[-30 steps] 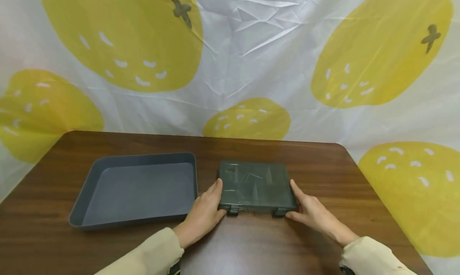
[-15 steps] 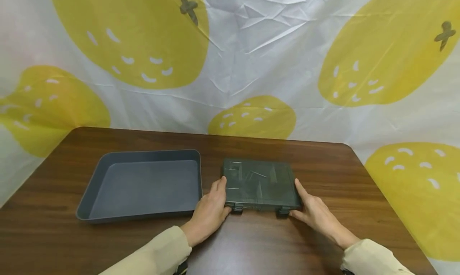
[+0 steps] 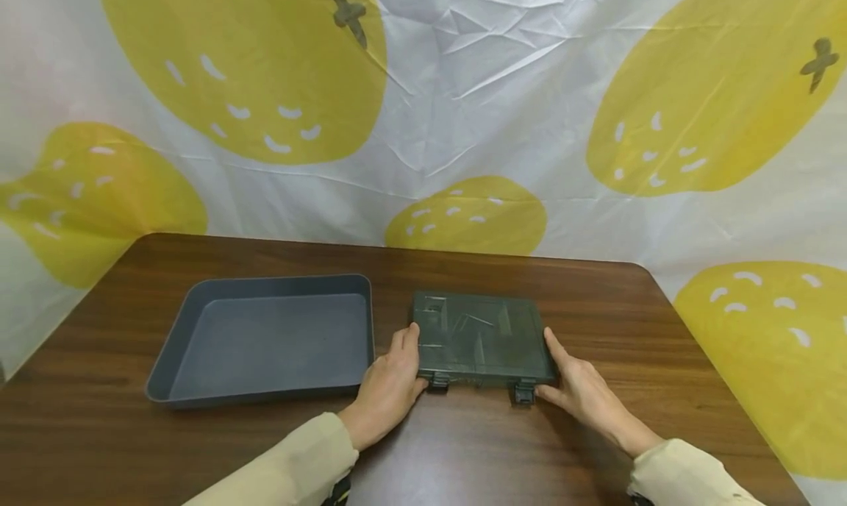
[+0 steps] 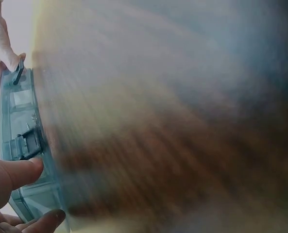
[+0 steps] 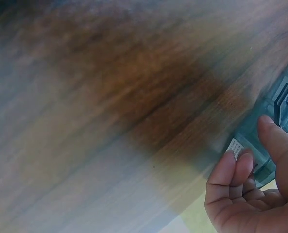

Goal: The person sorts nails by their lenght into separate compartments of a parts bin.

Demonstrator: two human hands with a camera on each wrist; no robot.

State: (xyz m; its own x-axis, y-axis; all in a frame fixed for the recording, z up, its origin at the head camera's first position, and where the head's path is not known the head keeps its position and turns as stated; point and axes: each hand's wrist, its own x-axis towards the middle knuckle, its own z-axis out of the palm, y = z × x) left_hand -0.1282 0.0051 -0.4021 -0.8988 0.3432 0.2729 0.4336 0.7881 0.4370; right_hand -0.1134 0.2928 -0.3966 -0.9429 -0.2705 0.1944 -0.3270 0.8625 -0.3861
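Observation:
A translucent dark green compartment box [image 3: 486,338] lies lid-up on the brown table, with dividers and thin pale lines showing through its lid. Two dark latches sit on its front edge. The right latch [image 3: 524,393] hangs outward and down; the left latch [image 3: 440,380] stands closer against the edge. My left hand [image 3: 387,388] grips the left front corner, fingers along the side and thumb [image 4: 29,171] beside the left latch. On the opposite corner my right hand [image 3: 585,396] holds the box, thumb [image 5: 272,133] by the right latch and fingers bent at the side.
A grey rectangular tray [image 3: 265,397] stands left of the box, its right front corner close behind my left hand. The wooden table [image 3: 490,454] ends at the back against a white cloth [image 3: 463,123] printed with yellow fruit.
The right latch has swung outward and down from the box's front edge. Both hands keep their places on the box. The head view has shifted slightly, moving everything a little rightward.

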